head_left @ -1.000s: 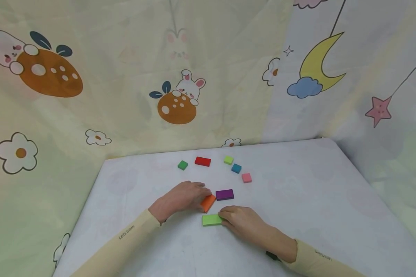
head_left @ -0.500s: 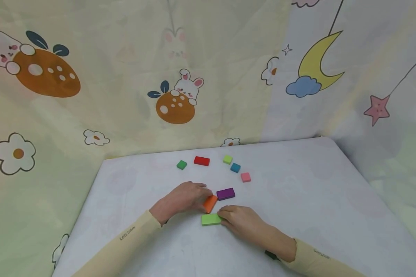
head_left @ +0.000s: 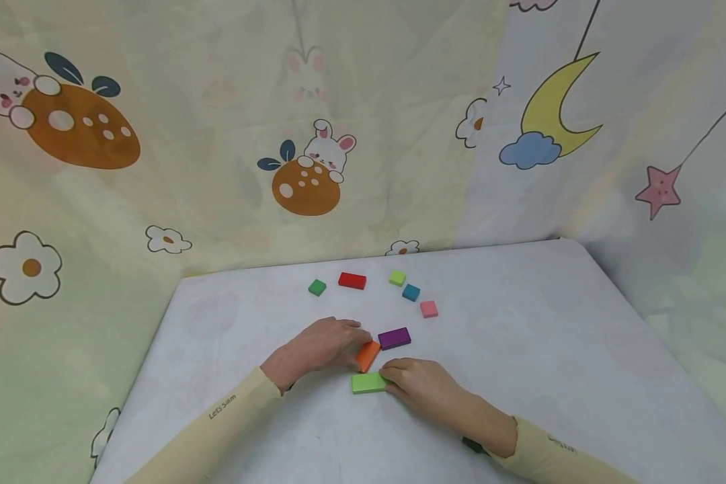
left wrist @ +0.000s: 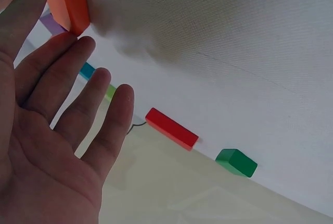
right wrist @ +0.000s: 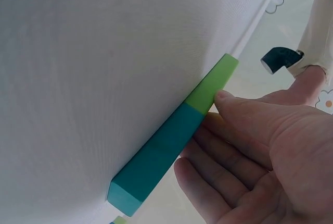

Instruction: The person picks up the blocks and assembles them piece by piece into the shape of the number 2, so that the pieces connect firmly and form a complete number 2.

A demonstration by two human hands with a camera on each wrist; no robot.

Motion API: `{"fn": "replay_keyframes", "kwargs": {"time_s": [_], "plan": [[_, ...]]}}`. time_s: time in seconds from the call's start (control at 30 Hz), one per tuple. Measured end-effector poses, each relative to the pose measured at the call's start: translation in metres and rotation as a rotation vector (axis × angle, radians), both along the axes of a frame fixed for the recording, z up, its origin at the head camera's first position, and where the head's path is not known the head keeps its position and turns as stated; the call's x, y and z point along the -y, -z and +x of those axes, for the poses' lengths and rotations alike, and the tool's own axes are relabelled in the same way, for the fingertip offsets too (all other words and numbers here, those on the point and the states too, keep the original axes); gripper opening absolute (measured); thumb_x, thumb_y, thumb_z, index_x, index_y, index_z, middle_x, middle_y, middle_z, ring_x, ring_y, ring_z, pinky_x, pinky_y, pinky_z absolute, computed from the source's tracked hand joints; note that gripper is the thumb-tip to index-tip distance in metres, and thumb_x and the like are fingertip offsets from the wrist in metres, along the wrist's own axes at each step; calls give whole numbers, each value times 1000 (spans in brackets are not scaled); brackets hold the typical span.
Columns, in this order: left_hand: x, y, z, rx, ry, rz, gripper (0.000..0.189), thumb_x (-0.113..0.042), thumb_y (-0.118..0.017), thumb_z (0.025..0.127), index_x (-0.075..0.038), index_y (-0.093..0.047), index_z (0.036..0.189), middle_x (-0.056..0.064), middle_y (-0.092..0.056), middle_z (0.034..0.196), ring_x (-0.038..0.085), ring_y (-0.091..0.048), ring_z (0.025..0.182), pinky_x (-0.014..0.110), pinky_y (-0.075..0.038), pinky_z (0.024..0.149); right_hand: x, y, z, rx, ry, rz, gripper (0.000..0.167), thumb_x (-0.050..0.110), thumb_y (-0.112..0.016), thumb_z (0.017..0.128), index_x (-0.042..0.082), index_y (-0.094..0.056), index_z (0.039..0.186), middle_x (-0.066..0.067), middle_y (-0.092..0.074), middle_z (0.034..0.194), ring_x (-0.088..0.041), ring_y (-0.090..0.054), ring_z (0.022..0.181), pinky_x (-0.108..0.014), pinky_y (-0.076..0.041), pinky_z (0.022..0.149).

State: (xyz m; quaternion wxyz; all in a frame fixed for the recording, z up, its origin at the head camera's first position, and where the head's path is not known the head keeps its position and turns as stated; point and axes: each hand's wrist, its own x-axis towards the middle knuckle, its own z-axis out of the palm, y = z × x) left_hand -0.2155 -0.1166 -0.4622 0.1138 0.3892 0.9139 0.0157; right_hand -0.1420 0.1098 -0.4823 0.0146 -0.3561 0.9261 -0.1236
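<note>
In the head view, my left hand (head_left: 320, 348) holds an orange block (head_left: 369, 355) between thumb and fingers, its near corner close to a light green block. In the left wrist view, fingertips touch the end of the orange block (left wrist: 70, 5). A purple block (head_left: 394, 338) lies against or very near the orange block's far end. My right hand (head_left: 426, 393) pinches the light green block (head_left: 368, 383) at its right side. In the right wrist view, the thumb lies on the light green block (right wrist: 213, 83), which meets a longer teal block (right wrist: 158, 153) end to end; my hand hides the teal one in the head view.
Behind the hands on the white table (head_left: 538, 323) lie a green block (head_left: 317, 288), a red block (head_left: 352, 281), a small yellow-green block (head_left: 397, 277), a blue block (head_left: 411, 292) and a pink block (head_left: 429, 309). A patterned cloth (head_left: 218, 168) hangs behind.
My left hand has shifted the orange block slightly right. The purple block has moved a little right and turned, its right end now farther away. My right hand has stayed in place.
</note>
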Motion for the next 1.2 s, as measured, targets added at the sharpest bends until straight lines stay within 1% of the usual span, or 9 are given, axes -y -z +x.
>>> {"fn": "replay_keyframes", "kwargs": {"time_s": [0.37,0.77,1.2], "plan": [[-2,-1,2,15,-9,-5,52,-41,-81,84,-27,-67,132,-7,-71,127,18,-61,127,38,-53,103,1,2,0,13,-3,6,28,24,-72,93,12,-74,118,2,-75,112,-14,-71,105,-31,-60,89],[-2,-1,1,10,-11,-16,52,-41,-81,84,-27,-67,132,-7,-70,128,18,-60,128,37,-53,104,0,3,0,10,-2,0,27,24,-72,93,11,-74,118,1,-75,113,-14,-71,106,-32,-59,89],[-4,-4,3,10,-7,-20,51,-40,-81,84,-26,-67,131,-6,-71,127,19,-61,127,36,-54,102,1,2,-1,17,6,7,29,24,-73,93,12,-74,119,2,-75,112,-14,-71,106,-31,-59,90]]}}
